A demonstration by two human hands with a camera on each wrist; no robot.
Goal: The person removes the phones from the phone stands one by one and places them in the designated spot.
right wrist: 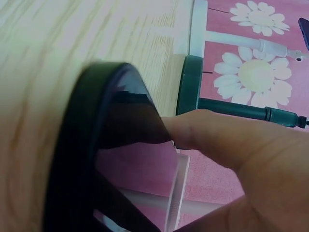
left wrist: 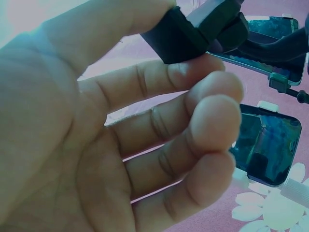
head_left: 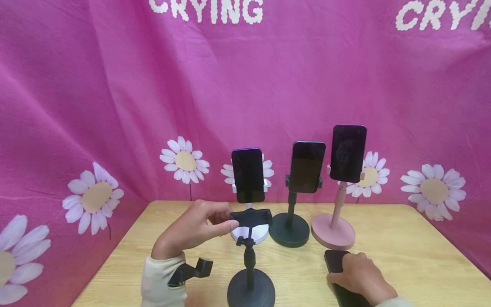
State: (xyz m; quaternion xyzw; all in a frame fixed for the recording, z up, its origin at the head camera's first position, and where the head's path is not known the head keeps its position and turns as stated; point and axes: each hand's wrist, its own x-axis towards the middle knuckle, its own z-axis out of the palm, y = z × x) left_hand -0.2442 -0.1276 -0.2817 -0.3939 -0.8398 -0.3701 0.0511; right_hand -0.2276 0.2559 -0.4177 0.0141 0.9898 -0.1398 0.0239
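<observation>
Head view: I locate the phone [head_left: 334, 261] at the counter [head_left: 406, 243]; expect a light, stiff, slippery body with fragile glass, best held by its long edges. My right grip [head_left: 361, 276] grasps it, spread to its width. Left wrist view: my left grip [left wrist: 104, 150] pinches the black holder [left wrist: 178, 41], nearly closed. Right wrist view: the thumb [right wrist: 207, 130] touches the phone's edge

1. Four phones [head_left: 336, 259]: three far, one near right.
2. Four stands [head_left: 250, 290]: one black, near; one white, one dark green and one pink, far.
3. One desk [head_left: 410, 245].
4. One pink cloth [head_left: 268, 85], far.
5. Six daisies [head_left: 185, 161], the leftmost cut off.
6. Two white words [head_left: 207, 9], the right one cut off.
</observation>
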